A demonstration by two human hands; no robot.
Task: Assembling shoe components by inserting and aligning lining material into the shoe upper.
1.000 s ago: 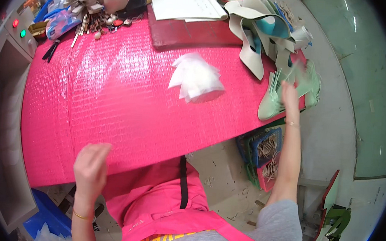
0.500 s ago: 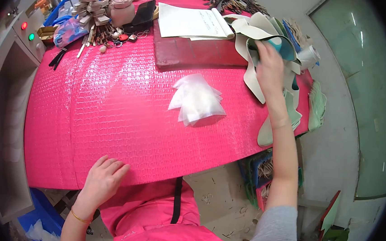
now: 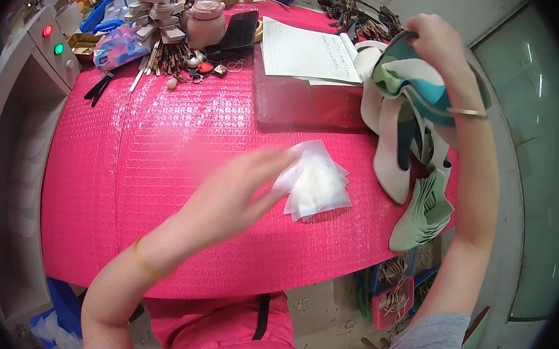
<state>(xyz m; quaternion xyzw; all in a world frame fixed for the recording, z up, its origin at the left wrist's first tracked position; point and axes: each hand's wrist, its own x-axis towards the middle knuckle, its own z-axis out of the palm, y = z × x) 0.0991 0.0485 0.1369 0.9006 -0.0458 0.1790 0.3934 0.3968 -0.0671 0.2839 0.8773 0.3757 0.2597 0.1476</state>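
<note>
My right hand [image 3: 435, 42] is raised at the far right, its fingers closed on the upper edge of a curved cream piece with a teal side [image 3: 425, 81], which looks like a shoe upper. More cream pieces [image 3: 390, 163] hang and lie beneath it on the table's right side. My left hand [image 3: 243, 181], smeared by motion, reaches over the middle of the table with thumb and fingers apart. Its fingertips overlap the left edge of a fanned stack of translucent white sheets [image 3: 318, 184]; whether they touch it I cannot tell.
Pale green cut pieces [image 3: 424, 215] stand stacked at the right edge. A written notepad [image 3: 309, 51] lies on a dark red block [image 3: 298, 104]. Farther left are a phone [image 3: 240, 32], a pink jar [image 3: 206, 24] and bundled strips [image 3: 157, 17]. Below the edge sits a pink basket [image 3: 392, 305].
My right hand has risen, lifting the cream and teal piece off the pile. My left hand has moved from the front edge forward and right to the white sheets. The view has shifted.
</note>
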